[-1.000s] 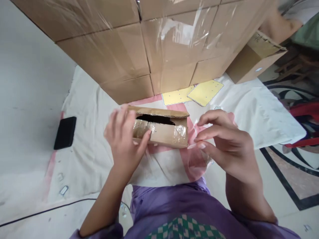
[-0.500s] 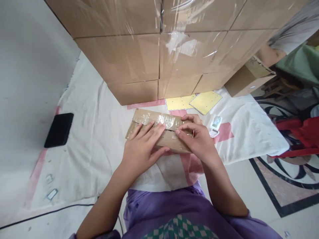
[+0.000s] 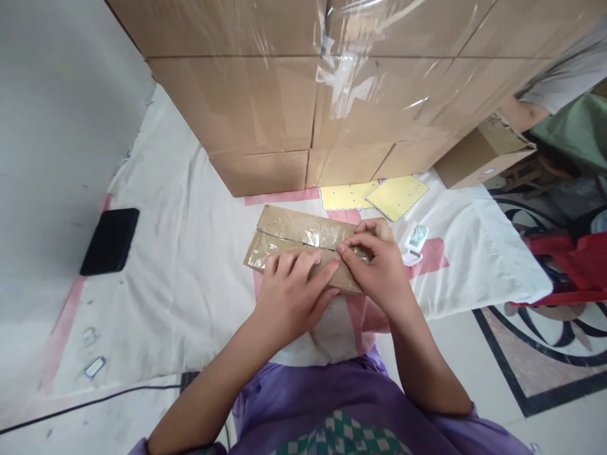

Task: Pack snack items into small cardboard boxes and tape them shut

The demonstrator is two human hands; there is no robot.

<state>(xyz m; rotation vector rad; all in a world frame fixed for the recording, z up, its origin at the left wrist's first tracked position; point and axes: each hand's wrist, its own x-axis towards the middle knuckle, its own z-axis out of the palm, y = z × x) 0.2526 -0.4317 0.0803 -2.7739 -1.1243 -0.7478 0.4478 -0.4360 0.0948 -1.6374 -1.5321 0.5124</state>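
A small flat cardboard box, its flaps closed and covered with shiny clear tape, lies on a white cloth in front of my knees. My left hand rests on its near side with the fingers stretched flat across the seam. My right hand covers the box's right end, its fingers curled and its thumb and fingertips pressed together on the taped seam. The two hands touch at the middle of the box.
A tall stack of film-wrapped cartons stands just behind the box. Two yellow cards and a small white packet lie to the right. A black pad is at left, a cable near me. Another person's arm reaches by an open carton.
The box was held up open with my right hand off it holding clear tape; now it lies closed on the cloth with both hands pressing on its taped top.
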